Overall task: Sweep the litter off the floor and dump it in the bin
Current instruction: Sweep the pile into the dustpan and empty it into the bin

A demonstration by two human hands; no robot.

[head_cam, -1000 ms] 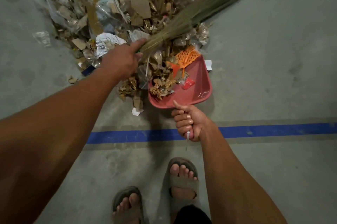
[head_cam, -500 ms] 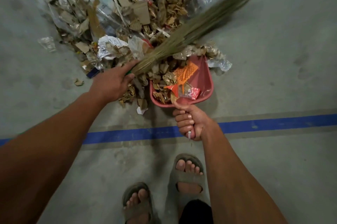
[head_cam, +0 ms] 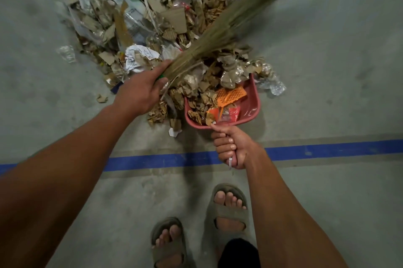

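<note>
Left hand [head_cam: 141, 91], left of centre in the frame, is closed round the bound neck of the grass broom [head_cam: 220, 27]; the bristles run up and to the right across the litter pile [head_cam: 157, 19] and are blurred. Right hand [head_cam: 231, 147], lower centre, is fisted round the handle of the red dustpan [head_cam: 250, 108], thumb laid toward the pan.

The pan sits on the concrete floor [head_cam: 327, 71] at the near right edge of the pile, mouth toward it, already part loaded with cardboard scraps, an orange perforated piece [head_cam: 231, 95] and red wrappers. The bulk of the litter lies unswept in the upper centre of the frame.

Risks, as judged:
- A hard stroke may flick light plastic and paper over the pan's side walls, or past it toward the blue floor line [head_cam: 327, 150]
- Crumpled clear film [head_cam: 272, 84] beside the pan's right corner may be pushed round the lip rather than into it
- A heaped pan may spill when lifted

Not established: no bin is in view; the pile's far edge and the bristle tips are cut off at the top of the frame; the pan handle is hidden inside the fist
</note>
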